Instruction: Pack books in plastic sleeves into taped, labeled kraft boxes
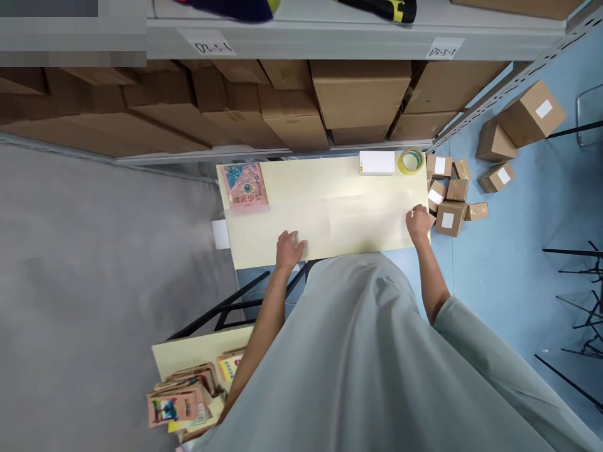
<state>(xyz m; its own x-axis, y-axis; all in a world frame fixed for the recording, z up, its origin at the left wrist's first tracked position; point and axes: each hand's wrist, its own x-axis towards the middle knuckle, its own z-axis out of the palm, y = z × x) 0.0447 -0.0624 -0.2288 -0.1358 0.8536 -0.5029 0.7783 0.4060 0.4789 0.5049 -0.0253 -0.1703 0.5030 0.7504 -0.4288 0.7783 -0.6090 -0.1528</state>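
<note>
A pale, thin see-through sheet (325, 213) seems to lie flat across the cream table (311, 179), veiling the lower edge of a pink book (245, 185) at the far left corner. My left hand (288, 250) rests near the table's front edge, thumb spread from the fingers, over the sheet. At the right edge my right hand (417, 223) is closed with curled fingers; whatever is in them is too small to tell. A roll of yellow tape (411, 161) and a white box (377, 162) sit at the back right, beyond my right hand.
Metal shelving with brown cartons (360, 94) stands behind the table. Small parcels (451, 216) are piled just right of it, with larger boxes (531, 114) farther right. A lower side table (188, 351) at left holds stacked books (181, 402). Black folded stands (596, 307) lie right.
</note>
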